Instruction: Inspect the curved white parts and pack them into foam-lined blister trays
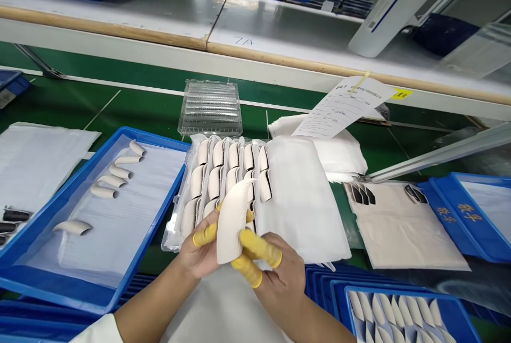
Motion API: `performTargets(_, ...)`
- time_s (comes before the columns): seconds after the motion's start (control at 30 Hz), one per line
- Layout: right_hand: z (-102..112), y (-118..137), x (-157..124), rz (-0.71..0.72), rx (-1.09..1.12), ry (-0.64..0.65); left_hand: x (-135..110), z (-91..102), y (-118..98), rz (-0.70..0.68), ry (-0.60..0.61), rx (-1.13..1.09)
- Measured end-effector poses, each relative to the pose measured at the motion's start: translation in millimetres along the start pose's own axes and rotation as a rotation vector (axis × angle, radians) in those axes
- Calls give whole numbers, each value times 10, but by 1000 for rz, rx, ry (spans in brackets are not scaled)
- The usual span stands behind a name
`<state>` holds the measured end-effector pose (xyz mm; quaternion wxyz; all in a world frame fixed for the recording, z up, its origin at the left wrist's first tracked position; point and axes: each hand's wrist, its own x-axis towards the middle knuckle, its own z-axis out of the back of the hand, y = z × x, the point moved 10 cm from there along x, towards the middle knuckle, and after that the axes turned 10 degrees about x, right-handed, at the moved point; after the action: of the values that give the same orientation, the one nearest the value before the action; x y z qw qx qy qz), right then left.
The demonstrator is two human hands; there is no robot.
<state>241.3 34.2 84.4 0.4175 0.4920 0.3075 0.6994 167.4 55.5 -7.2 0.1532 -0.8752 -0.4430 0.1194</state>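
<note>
This is a factory production line: a green conveyor belt (pixel 159 103) runs beneath a white shelf (pixel 120 2) with a wooden edge. Blue trays (pixel 80 181) and stacked trays (pixel 319 284) hold curved white parts (pixel 215 181), a work sheet (pixel 343 106) is taped up, and yellow finger cots (pixel 205 234) are worn.

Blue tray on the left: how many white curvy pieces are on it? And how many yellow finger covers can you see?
White curvy pieces on the blue tray: 6
Yellow finger covers: 5
Total: 11
</note>
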Motion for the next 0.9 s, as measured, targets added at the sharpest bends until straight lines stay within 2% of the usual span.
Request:
performTargets(0.13,-45,209,-54,164,-43,76,-47,-130,121,84,151,-69)
performTargets(0.23,-64,334,-87,243,-67,133,-88,-171,219,154,206,-68)
performTargets(0.37,-95,371,-156,269,-80,256,-98,-177,333,251,201,34)
performTargets(0.5,-9,304,-203,256,-57,243,-41,-140,227,186,129,172)
performTargets(0.57,70,226,-187,205,-55,173,-24,-92,134,128,80,282)
performTargets(0.73,201,-122,-160,-76,-106,-3,-63,112,-62,12,-106,506)
performTargets(0.8,195,-257,-186,-176,-68,-33,-90,191,-93,-11,-181,561)
performTargets(0.9,141,-445,-244,-317,32,-39,-108,221,-65,-13,-230,608)
